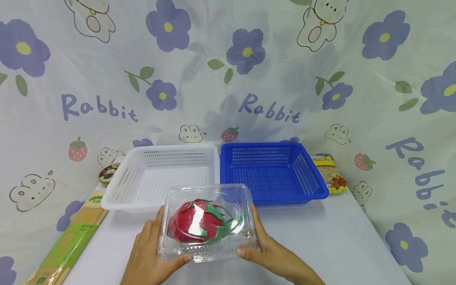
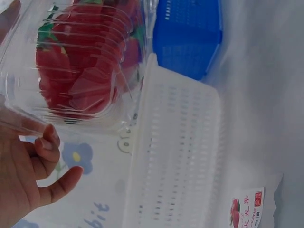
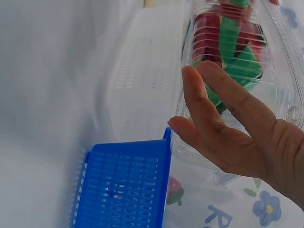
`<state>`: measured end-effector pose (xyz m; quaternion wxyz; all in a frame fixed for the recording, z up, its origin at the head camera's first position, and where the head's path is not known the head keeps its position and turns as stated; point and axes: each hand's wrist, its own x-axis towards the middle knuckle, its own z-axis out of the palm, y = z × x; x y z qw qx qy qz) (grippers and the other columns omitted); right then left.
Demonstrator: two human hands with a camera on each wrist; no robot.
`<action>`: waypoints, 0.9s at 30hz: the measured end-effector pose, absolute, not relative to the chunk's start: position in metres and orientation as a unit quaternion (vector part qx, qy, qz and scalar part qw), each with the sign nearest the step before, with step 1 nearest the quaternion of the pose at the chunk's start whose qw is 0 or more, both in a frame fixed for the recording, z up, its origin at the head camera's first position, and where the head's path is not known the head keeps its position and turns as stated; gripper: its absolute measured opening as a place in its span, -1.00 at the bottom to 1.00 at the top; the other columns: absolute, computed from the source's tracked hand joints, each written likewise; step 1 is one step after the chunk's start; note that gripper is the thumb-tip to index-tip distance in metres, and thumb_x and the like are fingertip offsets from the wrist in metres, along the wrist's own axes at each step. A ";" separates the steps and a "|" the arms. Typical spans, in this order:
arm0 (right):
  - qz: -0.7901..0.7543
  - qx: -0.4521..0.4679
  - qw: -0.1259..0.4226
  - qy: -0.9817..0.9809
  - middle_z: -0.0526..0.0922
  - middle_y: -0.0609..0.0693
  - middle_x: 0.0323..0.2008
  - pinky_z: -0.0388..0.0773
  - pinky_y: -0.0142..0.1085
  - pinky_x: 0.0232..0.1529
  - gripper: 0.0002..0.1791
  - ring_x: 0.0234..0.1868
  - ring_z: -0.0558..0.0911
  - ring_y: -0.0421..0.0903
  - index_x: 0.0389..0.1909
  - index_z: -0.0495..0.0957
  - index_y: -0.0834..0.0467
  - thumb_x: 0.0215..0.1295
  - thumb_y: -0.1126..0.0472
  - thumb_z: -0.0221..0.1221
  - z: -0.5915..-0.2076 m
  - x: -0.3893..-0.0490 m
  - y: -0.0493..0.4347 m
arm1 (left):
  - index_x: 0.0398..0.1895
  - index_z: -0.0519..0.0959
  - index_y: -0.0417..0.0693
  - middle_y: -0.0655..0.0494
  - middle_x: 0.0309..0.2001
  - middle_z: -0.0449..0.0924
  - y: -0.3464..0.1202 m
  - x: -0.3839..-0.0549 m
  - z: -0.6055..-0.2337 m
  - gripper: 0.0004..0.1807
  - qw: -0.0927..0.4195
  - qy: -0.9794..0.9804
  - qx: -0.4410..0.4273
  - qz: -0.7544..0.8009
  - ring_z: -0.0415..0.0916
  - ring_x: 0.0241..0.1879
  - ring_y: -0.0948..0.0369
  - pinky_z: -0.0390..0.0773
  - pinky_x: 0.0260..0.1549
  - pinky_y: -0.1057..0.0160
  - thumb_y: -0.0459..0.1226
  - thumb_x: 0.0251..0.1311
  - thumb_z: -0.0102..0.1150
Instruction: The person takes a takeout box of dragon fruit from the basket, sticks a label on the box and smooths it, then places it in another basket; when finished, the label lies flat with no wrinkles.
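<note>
I have the clear box between my hands, my left hand gripping one end and my right hand the other, both thumbs at the near edge. The red fruit lies inside it, under the lid, so I judge the picking-up done; the wrist views show the box up off the table. The glare on the plastic is strong, so I can't be sure the lid is fully snapped down. What is left, as I see it, is the setting down: the box hangs in front of the white basket and the blue basket, in neither of them, and nothing here tells me which place is meant. The snack bag, the tin and the green-labelled pack lie off at the sides, out of my grasp
</note>
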<state>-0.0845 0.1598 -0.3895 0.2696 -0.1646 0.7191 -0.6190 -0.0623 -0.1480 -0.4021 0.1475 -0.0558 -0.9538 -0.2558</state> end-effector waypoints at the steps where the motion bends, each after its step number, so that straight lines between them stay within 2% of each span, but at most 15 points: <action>1: -0.622 -0.167 0.271 0.716 -0.63 0.11 0.54 0.30 0.26 0.27 0.13 0.50 -0.02 0.39 0.44 -0.68 -0.49 0.41 -0.04 0.15 -0.390 -0.084 0.160 | 0.60 -0.07 0.01 0.09 -0.18 0.36 -0.148 -0.062 -0.403 0.44 0.151 -0.953 -0.058 -0.257 0.28 -0.22 0.20 0.38 -0.20 0.02 0.29 -0.34 0.53; 5: -0.628 -0.179 0.275 0.706 -0.52 0.17 0.56 0.49 0.01 0.21 0.11 0.37 0.37 0.21 0.43 -0.68 -0.51 0.45 0.03 0.12 -0.392 -0.080 0.161 | 0.61 -0.07 0.04 0.12 -0.19 0.36 -0.148 -0.059 -0.405 0.46 0.161 -0.950 -0.058 -0.261 0.28 -0.23 0.21 0.39 -0.22 0.03 0.26 -0.38 0.56; 8: -0.628 -0.178 0.285 0.701 -0.43 0.21 0.57 0.54 -0.10 0.17 0.11 0.31 0.45 0.12 0.42 -0.69 -0.52 0.47 0.03 0.11 -0.392 -0.078 0.163 | 0.61 -0.06 0.05 0.12 -0.21 0.36 -0.147 -0.057 -0.406 0.46 0.160 -0.949 -0.055 -0.265 0.27 -0.24 0.20 0.38 -0.26 0.05 0.25 -0.38 0.57; 12: -0.633 -0.176 0.300 0.692 -0.39 0.21 0.57 0.53 -0.06 0.18 0.10 0.31 0.47 0.10 0.41 -0.70 -0.52 0.48 0.04 0.10 -0.392 -0.076 0.164 | 0.61 -0.05 0.06 0.12 -0.22 0.37 -0.146 -0.055 -0.407 0.44 0.147 -0.952 -0.043 -0.266 0.29 -0.24 0.19 0.39 -0.28 0.06 0.27 -0.38 0.55; 16: -0.646 -0.180 0.310 0.674 -0.50 0.09 0.57 0.45 -0.01 0.26 0.10 0.39 0.36 0.09 0.40 -0.70 -0.55 0.50 0.08 0.08 -0.394 -0.074 0.163 | 0.61 -0.07 0.03 0.10 -0.20 0.38 -0.146 -0.053 -0.407 0.44 0.127 -0.957 -0.032 -0.260 0.31 -0.22 0.18 0.41 -0.28 0.05 0.31 -0.35 0.51; 18: -0.655 -0.176 0.314 0.665 -0.48 0.07 0.58 0.41 0.03 0.28 0.10 0.41 0.33 0.10 0.39 -0.69 -0.59 0.49 0.10 0.08 -0.396 -0.073 0.163 | 0.60 -0.05 0.01 0.09 -0.20 0.38 -0.146 -0.053 -0.409 0.43 0.122 -0.957 -0.030 -0.260 0.31 -0.22 0.17 0.41 -0.29 0.07 0.31 -0.34 0.50; 24: -0.656 -0.144 0.325 0.666 -0.43 0.10 0.58 0.34 0.19 0.29 0.08 0.38 0.36 0.12 0.37 -0.64 -0.67 0.47 0.06 0.10 -0.400 -0.069 0.162 | 0.59 -0.01 0.01 0.13 -0.23 0.37 -0.147 -0.052 -0.418 0.45 0.149 -0.951 -0.048 -0.268 0.29 -0.26 0.20 0.37 -0.34 0.11 0.24 -0.41 0.57; 27: -0.650 -0.143 0.325 0.672 -0.40 0.09 0.58 0.28 0.24 0.30 0.08 0.42 0.31 0.13 0.38 -0.64 -0.66 0.48 0.05 0.09 -0.402 -0.068 0.163 | 0.59 0.00 -0.01 0.12 -0.24 0.37 -0.147 -0.051 -0.423 0.47 0.163 -0.946 -0.058 -0.273 0.28 -0.27 0.20 0.36 -0.35 0.10 0.20 -0.47 0.61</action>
